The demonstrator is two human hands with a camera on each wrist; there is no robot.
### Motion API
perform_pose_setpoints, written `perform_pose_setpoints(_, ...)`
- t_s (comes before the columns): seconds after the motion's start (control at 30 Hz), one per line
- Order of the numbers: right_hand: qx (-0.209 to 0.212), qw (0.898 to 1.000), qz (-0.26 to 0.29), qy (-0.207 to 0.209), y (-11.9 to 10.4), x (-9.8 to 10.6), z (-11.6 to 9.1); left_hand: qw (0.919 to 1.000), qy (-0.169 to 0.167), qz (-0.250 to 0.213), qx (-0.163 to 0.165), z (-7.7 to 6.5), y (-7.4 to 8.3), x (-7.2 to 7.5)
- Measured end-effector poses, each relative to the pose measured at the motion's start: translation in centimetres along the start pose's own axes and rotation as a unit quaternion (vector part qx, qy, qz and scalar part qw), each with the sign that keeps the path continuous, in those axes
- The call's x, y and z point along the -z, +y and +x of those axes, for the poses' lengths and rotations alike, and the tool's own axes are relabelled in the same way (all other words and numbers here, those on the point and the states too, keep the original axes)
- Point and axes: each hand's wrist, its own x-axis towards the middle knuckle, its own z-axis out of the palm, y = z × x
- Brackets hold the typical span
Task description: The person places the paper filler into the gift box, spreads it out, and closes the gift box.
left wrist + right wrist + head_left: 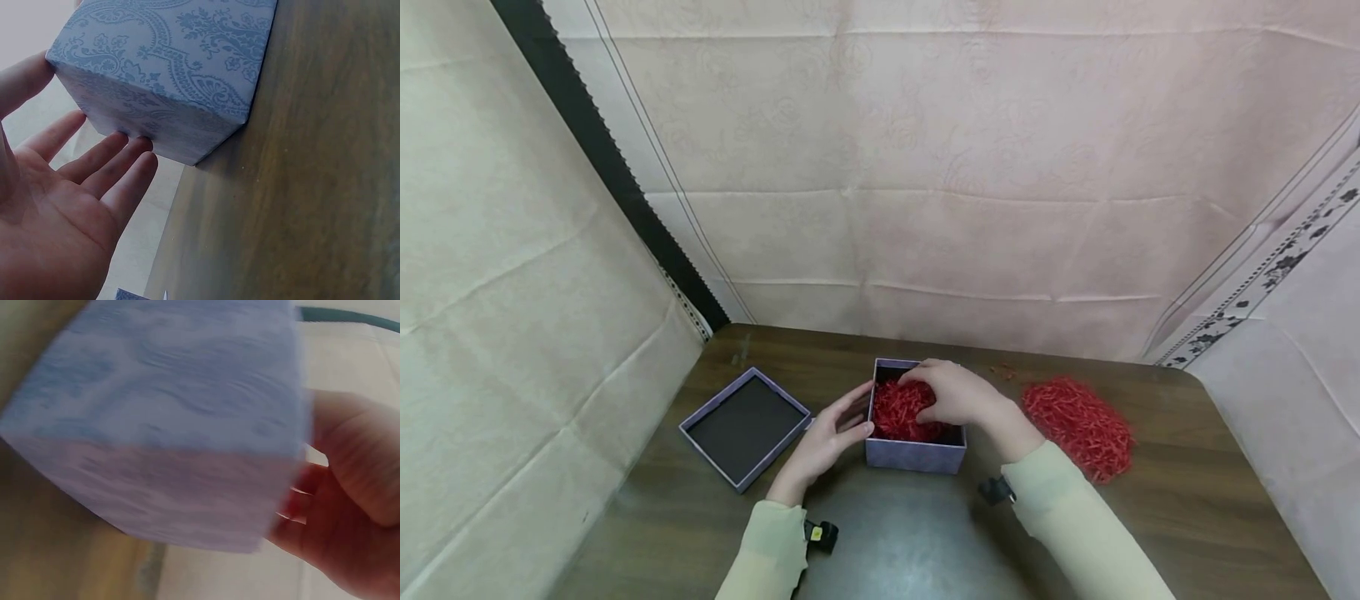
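A lidless box (pixel 916 455) with a blue-violet paisley pattern stands on the table, red shredded paper (pixel 898 410) inside it. My left hand (pixel 824 440) steadies the box's left side. In the left wrist view, its fingers extend nearly straight, fingertips against the patterned wall (pixel 162 56) and thumb at a corner. My right hand (pixel 958 396) reaches over the box's right rim, thumb and fingers curved round the shredded paper. The right wrist view is blurred; the box wall (pixel 169 406) covers part of that hand (pixel 350 487), and a bit of red shows between the fingers.
The box lid (pixel 747 429) lies inside-up on the left, dark within. A loose heap of red shredded paper (pixel 1078 427) sits to the right, a few stray shreds (pixel 1002 371) behind it. Cloth curtains (pixel 955 175) hang behind the wooden table (pixel 1195 492) and along both sides.
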Motion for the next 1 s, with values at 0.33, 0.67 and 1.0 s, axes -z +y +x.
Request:
perform_pose_setpoints(0.33, 0.023, 0.999, -0.018, -0.033, -0.5, 1.0, -1.5, 1.0000, -0.001, 0.002, -0.002, 0.1, -0.1, 0.0)
perform_pose_setpoints(0.67, 0.006, 0.997, -0.075, -0.033, -0.4, -2.0, 0.0, 1.0000, 0.003, 0.003, 0.000, 0.1, 0.0, -0.1)
perform_pose_setpoints(1.0, 0.009, 0.995, -0.094, -0.019, -0.1, -2.8, 0.8, 1.0000, 0.003, 0.003, 0.000, 0.0, -0.1, -0.1)
